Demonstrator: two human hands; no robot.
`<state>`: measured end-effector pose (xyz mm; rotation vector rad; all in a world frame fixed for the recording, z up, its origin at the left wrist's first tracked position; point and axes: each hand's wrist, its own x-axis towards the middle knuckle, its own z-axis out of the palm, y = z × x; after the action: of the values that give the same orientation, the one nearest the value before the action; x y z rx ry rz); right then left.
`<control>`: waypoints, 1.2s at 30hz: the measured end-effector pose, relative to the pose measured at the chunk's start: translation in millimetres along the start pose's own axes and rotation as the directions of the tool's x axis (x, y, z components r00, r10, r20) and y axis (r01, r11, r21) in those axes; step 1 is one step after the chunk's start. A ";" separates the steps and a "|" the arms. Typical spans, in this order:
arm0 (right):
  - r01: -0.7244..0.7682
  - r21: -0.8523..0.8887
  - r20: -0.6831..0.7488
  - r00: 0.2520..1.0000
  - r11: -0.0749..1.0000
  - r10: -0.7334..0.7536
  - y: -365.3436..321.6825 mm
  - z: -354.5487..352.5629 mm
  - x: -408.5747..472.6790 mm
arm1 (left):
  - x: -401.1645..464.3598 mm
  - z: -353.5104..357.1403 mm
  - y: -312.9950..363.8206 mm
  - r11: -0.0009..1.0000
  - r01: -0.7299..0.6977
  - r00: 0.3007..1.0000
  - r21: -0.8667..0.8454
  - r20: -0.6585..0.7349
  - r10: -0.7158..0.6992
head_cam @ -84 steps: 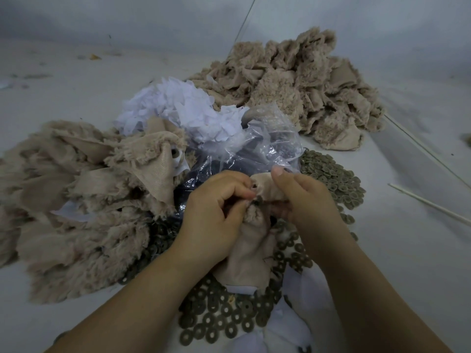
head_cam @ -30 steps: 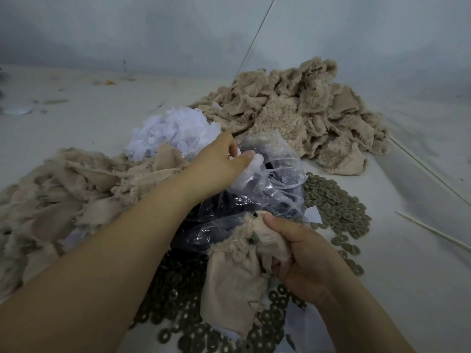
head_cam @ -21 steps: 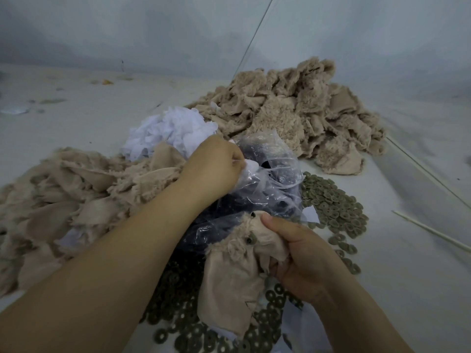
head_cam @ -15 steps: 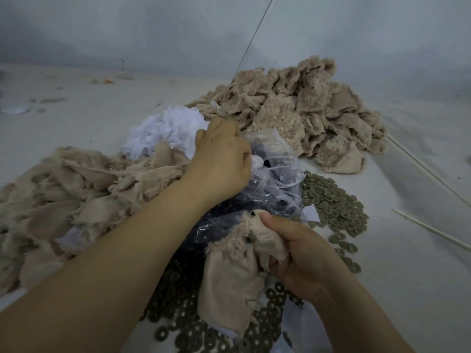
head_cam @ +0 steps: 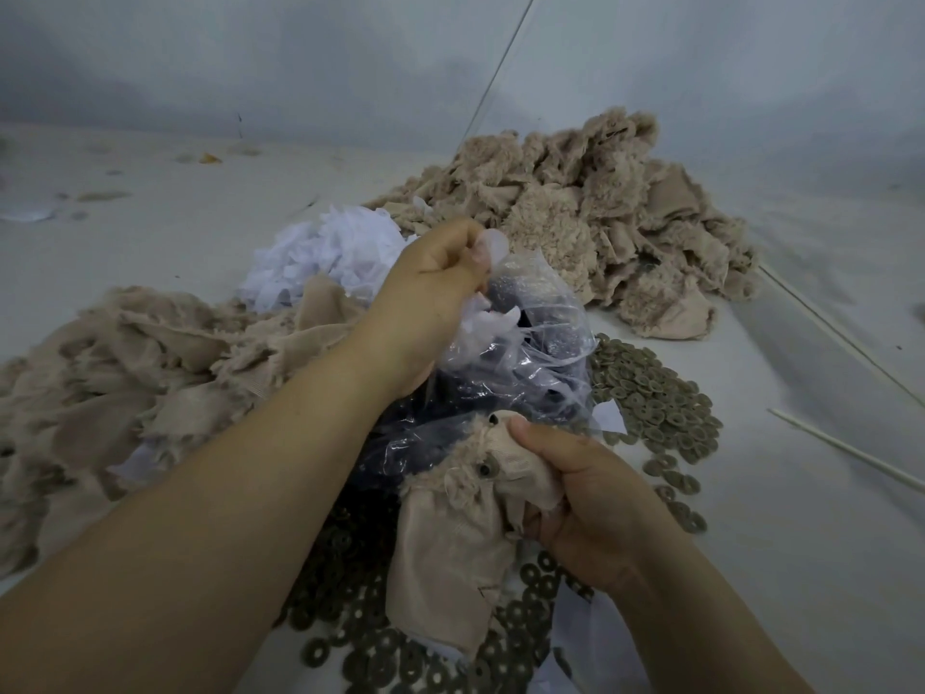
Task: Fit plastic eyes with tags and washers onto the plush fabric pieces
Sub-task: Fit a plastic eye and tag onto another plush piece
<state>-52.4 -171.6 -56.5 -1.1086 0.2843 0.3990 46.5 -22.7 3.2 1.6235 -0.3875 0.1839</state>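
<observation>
- The right hand [head_cam: 598, 498] sits at about 5 o'clock from the middle of the view, fingers and thumb curled round a beige plush fabric piece [head_cam: 453, 538] that hangs down from its grip.
- Two plastic eyes show on that piece: one dark eye [head_cam: 493, 419] at its top edge just beside the thumb tip, another eye [head_cam: 484, 469] lower in the fur.
- The left hand [head_cam: 434, 288] is raised near the centre, well apart from the right, its fingertips pinching a small white tag [head_cam: 493, 245].
- Under the left hand lies a clear plastic bag [head_cam: 520, 358] with dark contents, its mouth crumpled open.
- A heap of white tags [head_cam: 320, 252] lies at 11 o'clock of the bag, touching it.
- Round washers [head_cam: 650, 398] spread across the surface at 3 o'clock of the bag and on toward 6 o'clock beneath the held piece.
- A large pile of plush pieces [head_cam: 590, 217] sits at 1 o'clock; another plush pile [head_cam: 130, 363] lies at 9 o'clock.
- Two thin pale sticks [head_cam: 846, 450] rest at the 3 o'clock edge.
</observation>
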 end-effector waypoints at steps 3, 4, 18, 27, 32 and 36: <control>0.011 -0.007 0.013 1.000 1.000 -0.010 2.0 -2.0 1.1 | -4.8 0.2 2.2 0.999 -0.019 0.999 -0.028 -0.045 0.017; 0.023 -0.006 0.010 1.000 1.000 -0.022 2.9 -2.4 1.9 | -7.1 0.6 2.0 1.000 -0.021 0.999 -0.009 -0.041 0.021; 0.465 -0.791 -0.052 0.596 0.397 -0.801 -12.4 8.9 9.2 | -22.1 0.1 1.4 0.894 -0.201 0.964 0.400 0.241 0.109; 0.550 -0.807 0.011 0.379 0.216 -0.925 -36.0 18.7 20.8 | -22.7 -12.7 0.2 0.846 -0.231 0.965 0.480 0.225 0.135; 0.532 -0.833 0.009 0.289 0.153 -0.957 -33.1 6.4 19.6 | -19.8 -18.4 -6.8 0.837 -0.180 0.979 0.517 0.180 0.099; 0.556 -0.796 -0.118 0.241 0.237 -0.963 -38.8 -6.0 14.5 | -16.4 -23.7 -12.4 0.833 -0.084 0.996 0.546 0.051 0.066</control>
<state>-22.2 -189.6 -33.8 -1.8739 0.0529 -1.0276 38.3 3.6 -11.8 2.1839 -0.4482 0.3558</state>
